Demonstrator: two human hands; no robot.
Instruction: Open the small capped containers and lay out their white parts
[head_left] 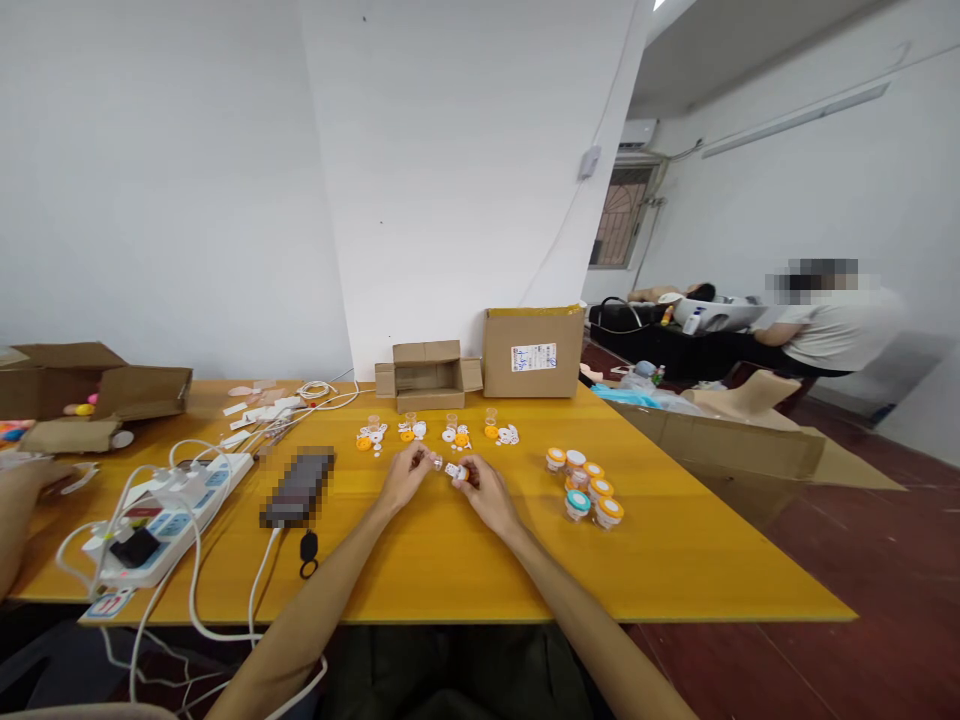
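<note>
My left hand [405,472] and my right hand [484,488] meet over the middle of the yellow table [675,560]. The left fingers pinch a tiny clear part [437,462]. The right fingers are closed on a small white and orange part [455,471]. Just beyond the hands lie several little piles of white and orange pieces [450,434], each with a small clear cup. To the right stands a cluster of finished small pots with orange, white and teal lids [589,486].
A white power strip [169,510] with plugs and cables lies at the left, beside a blurred dark phone [298,487]. Cardboard boxes [533,351] stand at the table's back, and others at the far left. Another person's arm [19,510] enters at left. Someone sits at back right.
</note>
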